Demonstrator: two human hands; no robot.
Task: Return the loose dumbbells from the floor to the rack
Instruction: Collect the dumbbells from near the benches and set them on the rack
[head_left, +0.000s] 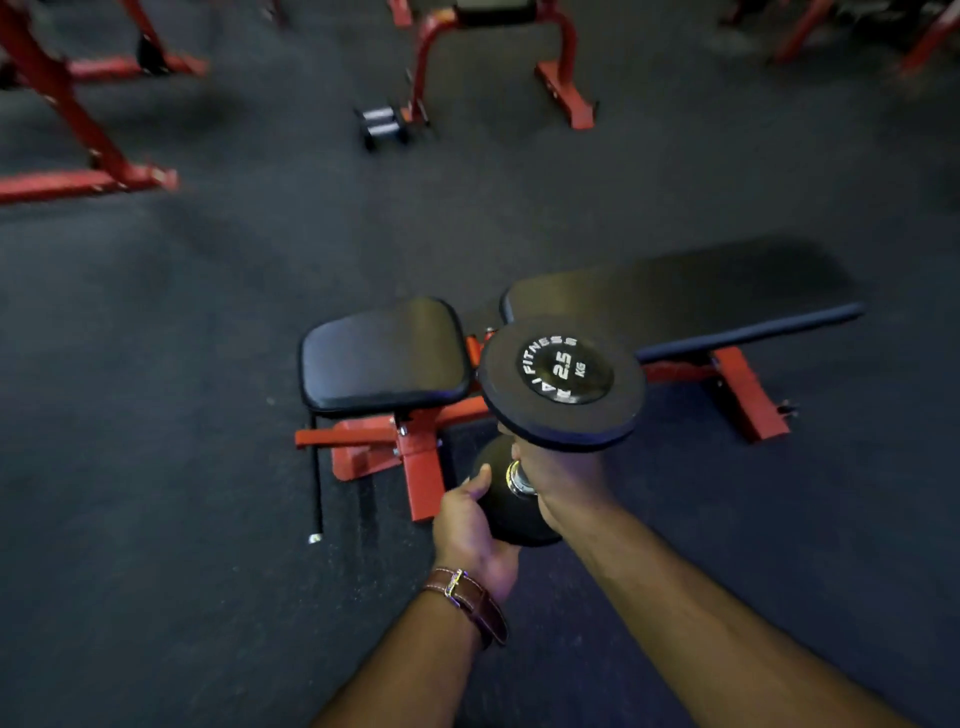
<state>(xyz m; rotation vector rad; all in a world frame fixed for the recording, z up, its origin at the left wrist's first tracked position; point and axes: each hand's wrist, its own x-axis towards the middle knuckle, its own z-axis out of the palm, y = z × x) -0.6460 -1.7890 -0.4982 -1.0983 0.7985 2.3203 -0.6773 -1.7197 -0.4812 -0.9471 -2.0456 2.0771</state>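
Dumbbell (561, 374) held upright at frame centre, above floor, top plate marked 2.5 KG facing camera. Right hand (558, 480) clenched round chrome handle just under top plate. Left hand (470, 525) cups lower head from left, fingers curled against it; brown watch strap (470, 597) on wrist. Behind: black-padded red-framed bench (384, 356) on dark rubber floor (156, 467). Red machine frames (563, 88) across top of frame, blurred.

Black dumbbell (561, 384) upright, "2.5 KG" end up, chrome handle gripped, held above floor
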